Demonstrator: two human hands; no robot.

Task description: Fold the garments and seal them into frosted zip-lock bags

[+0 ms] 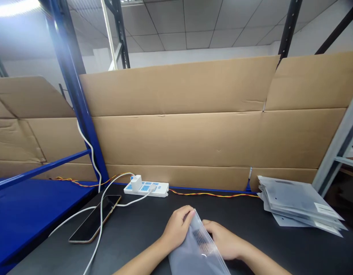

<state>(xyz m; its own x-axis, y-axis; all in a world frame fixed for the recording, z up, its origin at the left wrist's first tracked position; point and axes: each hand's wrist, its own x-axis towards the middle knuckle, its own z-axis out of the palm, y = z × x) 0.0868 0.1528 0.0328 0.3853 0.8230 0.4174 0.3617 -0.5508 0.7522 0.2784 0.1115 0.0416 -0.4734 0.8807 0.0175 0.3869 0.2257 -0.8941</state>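
A frosted, see-through plastic bag (190, 252) is held up at a tilt above the dark tabletop, near the bottom middle of the head view. Dark printing shows on it, and light glints off its surface. My left hand (178, 225) pinches the bag's top corner between thumb and bent fingers. On the other side, my right hand (223, 238) is closed at the bag's right edge, its fingertips partly hidden behind the plastic. The bag's lower end runs out of view, and I cannot make out whether anything is inside.
Several similar flat bags (299, 202) lie stacked at the right. A phone (93, 223) with a white cable across it rests at the left. Behind stands a white power strip (160, 189) with a plugged-in charger. Cardboard panels (179, 139) wall off the back.
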